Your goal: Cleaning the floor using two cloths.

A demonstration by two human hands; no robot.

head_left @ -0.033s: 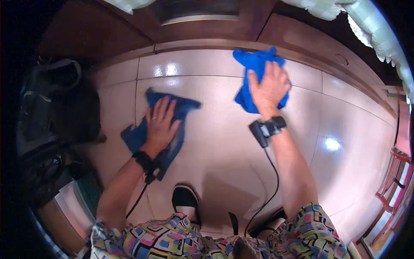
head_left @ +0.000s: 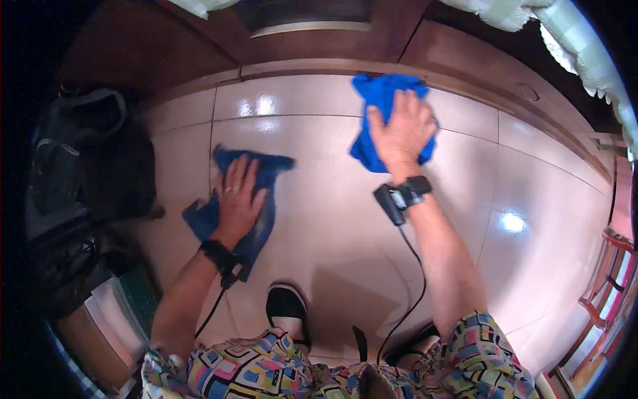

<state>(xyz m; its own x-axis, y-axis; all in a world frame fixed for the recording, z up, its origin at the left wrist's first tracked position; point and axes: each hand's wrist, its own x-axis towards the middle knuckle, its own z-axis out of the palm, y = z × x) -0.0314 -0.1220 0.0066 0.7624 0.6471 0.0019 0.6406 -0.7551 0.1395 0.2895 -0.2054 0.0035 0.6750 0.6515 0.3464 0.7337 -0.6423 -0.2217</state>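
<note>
My left hand (head_left: 240, 203) lies flat with fingers spread on a dark blue cloth (head_left: 260, 229), which is spread unevenly over the tiled floor (head_left: 319, 199). Farther off and to the right, my right hand (head_left: 403, 133) presses flat on a bright blue cloth (head_left: 372, 143), its thumb apart from the fingers. The far edge of that cloth lies close to the wooden base of the cabinet. Both palms hide the middle of their cloths. Each wrist wears a black strap with a small device and a cable.
Dark wooden cabinets (head_left: 319, 46) bound the floor at the far side. A black bag (head_left: 90, 159) stands at the left, with boards or folders (head_left: 109, 312) nearer. Wooden furniture (head_left: 595, 306) is at the right. My shoe (head_left: 286, 304) is close below; a cable (head_left: 422, 286) hangs from my right wrist.
Both hands have slid a little to the left, and the two cloths have shifted with them. The left hand is also slightly nearer to me.
</note>
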